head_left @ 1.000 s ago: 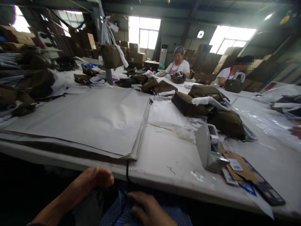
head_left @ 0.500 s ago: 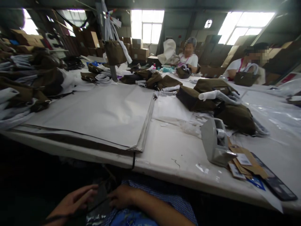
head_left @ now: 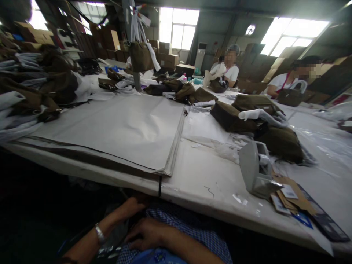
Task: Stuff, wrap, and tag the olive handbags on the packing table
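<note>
Both my hands are low in my lap, below the front edge of the white table (head_left: 209, 205). My left hand (head_left: 132, 206), with a metal bracelet on its wrist, reaches toward the dark space under the table edge, and its fingertips are lost in shadow. My right hand (head_left: 145, 233) lies on my blue checked clothing (head_left: 181, 223) with its fingers curled. It touches a dark, shiny, plastic-looking item (head_left: 114, 242) that I cannot make out. A thin black strap (head_left: 160, 185) hangs over the table edge just above my hands.
A thick stack of large white paper sheets (head_left: 123, 128) covers the table's left half. A grey tape dispenser (head_left: 255, 168) stands to the right beside cardboard tags (head_left: 291, 192). Brown bags (head_left: 280, 143) are piled behind it and at far left. Two seated people work across the table.
My left hand has moved up and right toward the table's underside, showing its bracelet. My right hand has stayed in my lap. The view has shifted slightly to the left.
</note>
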`<state>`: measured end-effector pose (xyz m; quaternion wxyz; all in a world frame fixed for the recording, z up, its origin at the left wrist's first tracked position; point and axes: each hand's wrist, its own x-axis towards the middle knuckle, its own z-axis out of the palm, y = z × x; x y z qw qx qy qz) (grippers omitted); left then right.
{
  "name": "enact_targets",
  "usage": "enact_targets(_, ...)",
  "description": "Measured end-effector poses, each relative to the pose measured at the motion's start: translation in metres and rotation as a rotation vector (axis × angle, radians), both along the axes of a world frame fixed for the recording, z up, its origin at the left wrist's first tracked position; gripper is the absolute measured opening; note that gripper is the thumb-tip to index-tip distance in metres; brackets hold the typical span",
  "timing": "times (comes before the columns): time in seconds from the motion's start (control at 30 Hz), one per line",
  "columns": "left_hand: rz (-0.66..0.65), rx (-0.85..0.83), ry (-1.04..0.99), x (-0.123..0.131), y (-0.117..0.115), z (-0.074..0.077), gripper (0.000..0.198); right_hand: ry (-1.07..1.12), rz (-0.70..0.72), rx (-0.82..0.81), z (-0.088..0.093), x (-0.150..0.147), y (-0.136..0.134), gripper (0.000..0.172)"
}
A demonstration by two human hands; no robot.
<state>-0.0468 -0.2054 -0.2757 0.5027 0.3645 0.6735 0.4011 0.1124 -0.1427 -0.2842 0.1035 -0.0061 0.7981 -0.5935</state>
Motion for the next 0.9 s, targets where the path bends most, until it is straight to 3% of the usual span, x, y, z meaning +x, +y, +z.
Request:
enact_targets(0.07,0.071,-0.015,-0.007,-0.004,-0.008,-0.005,0.028,-0.027,-0.162,-0.073,0.004,0.006,0.002,0.015)
enact_targets(0.13,0.175,-0.036,-0.002,-0.01,-0.022,-0.005,0.031,-0.061,-0.362,-0.078,0.004,0.01,0.005,0.02)
enact_targets(0.27,0.419,-0.068,0.015,-0.02,-0.058,0.008,0.071,-0.169,-0.685,-0.127,-0.007,0.006,0.01,0.034)
enact_targets(0.37,0.507,-0.099,0.018,-0.019,-0.08,0.019,0.093,-0.206,-0.701,-0.292,-0.01,-0.005,0.006,0.056)
enact_targets(0.47,0.493,-0.154,0.011,-0.016,-0.093,0.021,0.089,-0.184,-0.622,-0.463,-0.001,-0.014,-0.001,0.068)
enact_targets(0.57,0.481,-0.204,0.046,-0.018,-0.102,0.007,0.086,-0.12,-0.602,-0.509,0.01,-0.014,-0.002,0.065)
enact_targets(0.7,0.45,-0.279,0.168,-0.029,-0.113,-0.026,0.084,-0.065,-0.606,-0.486,0.018,-0.005,0.008,0.057)
enact_targets(0.9,0.226,-0.463,0.241,-0.038,-0.142,-0.07,0.023,-0.067,-0.671,-0.664,0.02,0.003,0.015,0.06)
